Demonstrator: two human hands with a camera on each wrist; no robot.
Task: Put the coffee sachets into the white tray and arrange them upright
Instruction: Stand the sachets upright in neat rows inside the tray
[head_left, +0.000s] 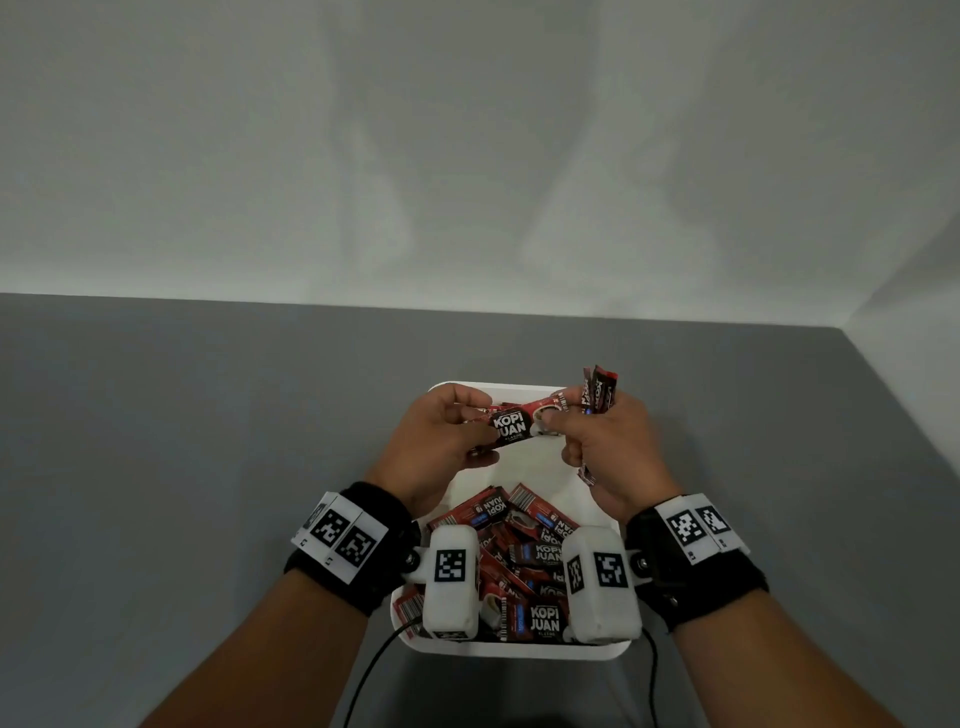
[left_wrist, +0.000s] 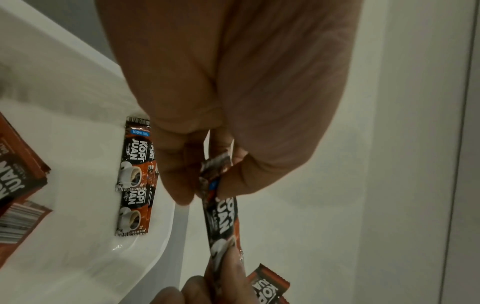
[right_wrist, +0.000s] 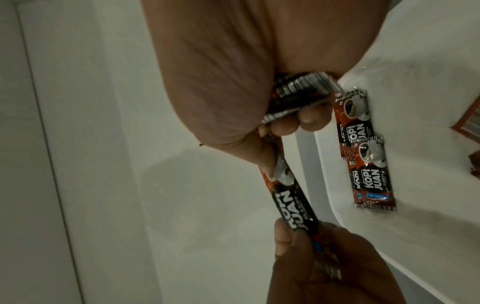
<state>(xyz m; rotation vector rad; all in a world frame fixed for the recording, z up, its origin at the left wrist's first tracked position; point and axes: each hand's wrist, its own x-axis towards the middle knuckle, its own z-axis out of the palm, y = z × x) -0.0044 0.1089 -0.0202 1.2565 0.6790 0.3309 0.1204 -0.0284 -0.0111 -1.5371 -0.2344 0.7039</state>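
Observation:
A white tray (head_left: 519, 649) sits on the grey table in front of me. A loose pile of red-and-black coffee sachets (head_left: 524, 551) fills its near half. A few sachets (left_wrist: 133, 176) (right_wrist: 363, 164) stand on end against its far wall. Over the far half, both hands hold one sachet (head_left: 514, 426) (left_wrist: 222, 222) (right_wrist: 297, 207) level between them. My left hand (head_left: 478, 431) (left_wrist: 207, 185) pinches its left end. My right hand (head_left: 561, 431) (right_wrist: 275, 168) pinches its right end by thumb and also grips a bundle of sachets (head_left: 597, 395) (right_wrist: 303, 92) that sticks up from the fist.
The tray's middle floor (left_wrist: 78, 144) shows bare white between the pile and the standing sachets. Grey tabletop (head_left: 208, 467) lies on both sides, with a white wall (head_left: 467, 156) behind and on the right. Thin black cables (head_left: 374, 670) hang from the wrist cameras near the tray's front.

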